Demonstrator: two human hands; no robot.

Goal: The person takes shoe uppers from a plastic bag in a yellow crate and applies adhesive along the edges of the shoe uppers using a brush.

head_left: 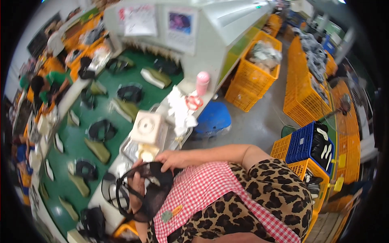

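Note:
Low in front of me is a black see-through mesh piece (156, 182) with dark edging and thin loops; I cannot make out its exact kind. My left hand (137, 187) holds it from the left, fingers up among the loops and partly covered by mesh. My right hand (170, 159) grips its upper edge with bent fingers. Just beyond my hands stands a pale boxy device (148, 128) with a round dial-like face, on a metal tray (129, 149). A small cream-coloured object (146, 153) lies between the device and my right hand.
A green belt (77, 131) at left carries olive shoe-shaped pieces (97, 150) and black rounded pieces (101, 130). White scraps (178, 107), red-handled scissors (194, 103) and a pink bottle (202, 83) lie ahead. A blue stool (212, 117) and yellow crates (253, 75) stand right.

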